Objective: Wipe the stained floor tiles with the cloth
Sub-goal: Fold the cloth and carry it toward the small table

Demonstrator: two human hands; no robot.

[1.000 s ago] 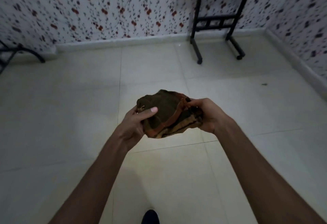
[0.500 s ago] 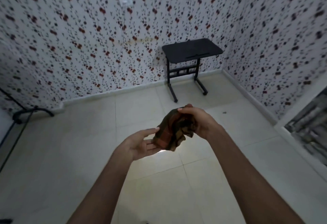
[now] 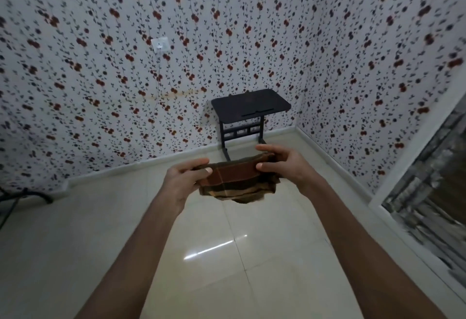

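Observation:
A brown checked cloth (image 3: 237, 182) with orange stripes hangs in the air between both hands, well above the cream floor tiles (image 3: 227, 268). My left hand (image 3: 184, 180) pinches its left end between thumb and fingers. My right hand (image 3: 285, 165) grips its right end, fingers over the top edge and thumb in front. The cloth is stretched sideways and its lower part droops. No stain on the tiles is plain to see; a bright light streak reflects on them.
A small black side table (image 3: 251, 107) stands against the flowered wall in the far corner. A white wall socket (image 3: 160, 44) has a cable running down. Black tube legs (image 3: 25, 196) show at far left. A window frame (image 3: 413, 152) runs along the right.
The view has tilted up toward the wall. My left hand, lying open under the cloth before, now pinches its left end, and both hands have pulled the bunched cloth out sideways.

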